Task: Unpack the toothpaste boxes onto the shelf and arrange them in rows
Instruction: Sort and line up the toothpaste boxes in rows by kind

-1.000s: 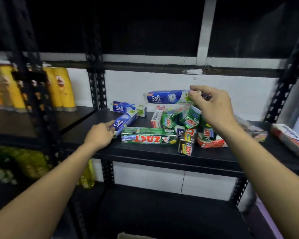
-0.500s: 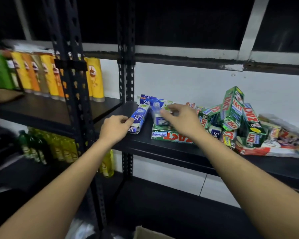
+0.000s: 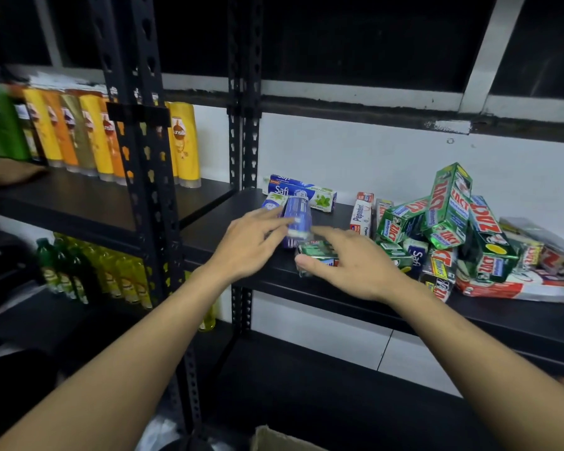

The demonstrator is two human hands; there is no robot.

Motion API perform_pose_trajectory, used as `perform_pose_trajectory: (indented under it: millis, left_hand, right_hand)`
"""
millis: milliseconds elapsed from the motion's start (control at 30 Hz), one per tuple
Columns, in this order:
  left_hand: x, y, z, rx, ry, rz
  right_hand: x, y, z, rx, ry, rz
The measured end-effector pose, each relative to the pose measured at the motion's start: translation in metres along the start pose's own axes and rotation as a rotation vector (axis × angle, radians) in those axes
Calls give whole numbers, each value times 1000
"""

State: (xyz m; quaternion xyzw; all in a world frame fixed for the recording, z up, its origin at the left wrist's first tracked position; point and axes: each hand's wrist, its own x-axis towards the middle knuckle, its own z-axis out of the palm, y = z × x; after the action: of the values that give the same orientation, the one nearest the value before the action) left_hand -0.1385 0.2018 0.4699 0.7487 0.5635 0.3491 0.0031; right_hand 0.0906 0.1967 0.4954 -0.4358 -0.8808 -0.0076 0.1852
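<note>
On the black shelf [image 3: 222, 222] a blue Safi toothpaste box [image 3: 295, 219] lies pointing away from me, blurred. My left hand [image 3: 251, 245] touches its left side with straight fingers. My right hand [image 3: 349, 265] lies over the end of a green Zact box [image 3: 316, 252], thumb at the box's near corner and index finger stretched toward the blue box. Two more Safi boxes [image 3: 302, 192] are stacked at the back. A Pepsodent box [image 3: 360, 216] stands beside a loose pile of green Zact boxes [image 3: 450, 216] on the right.
A black perforated post [image 3: 144, 164] stands left of my arms. Yellow shampoo bottles [image 3: 183, 141] line the left shelf, where another person's hand [image 3: 4, 172] rests. Green bottles [image 3: 95, 271] fill the shelf below. A cardboard box edge [image 3: 274, 439] shows at the bottom.
My right hand let go of the blue box and drew back over the green Zact box. My left hand moved right to the blue box's side.
</note>
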Motion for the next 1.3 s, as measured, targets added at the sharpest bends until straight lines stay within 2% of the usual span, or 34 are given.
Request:
perform_pose_trajectory:
  millis: [200, 300, 400, 600, 733, 1067, 1200, 1300]
  left_hand:
    - [-7, -5, 5, -77, 44, -39]
    - [-7, -5, 4, -137, 115, -152]
    - [-5, -5, 3, -131, 70, -236]
    - [-6, 2, 0, -95, 44, -256]
    - [-6, 10, -2, -76, 49, -245]
    - [17, -15, -29, -284, 93, -310]
    - [35, -36, -36, -132, 95, -323]
    - [39, -54, -32, -35, 49, -342]
  right_hand:
    - [-11, 3, -10, 125, 7, -17]
    - [-5, 1, -16, 205, 16, 28]
    - [2, 1, -16, 202, 7, 35]
    - [6, 2, -3, 77, -35, 37]
    - [9, -1, -7, 116, -67, 53]
    - [15, 2, -14, 237, -115, 35]
    - [27, 2, -17, 193, -112, 33]
    - [41, -1, -17, 164, -172, 25]
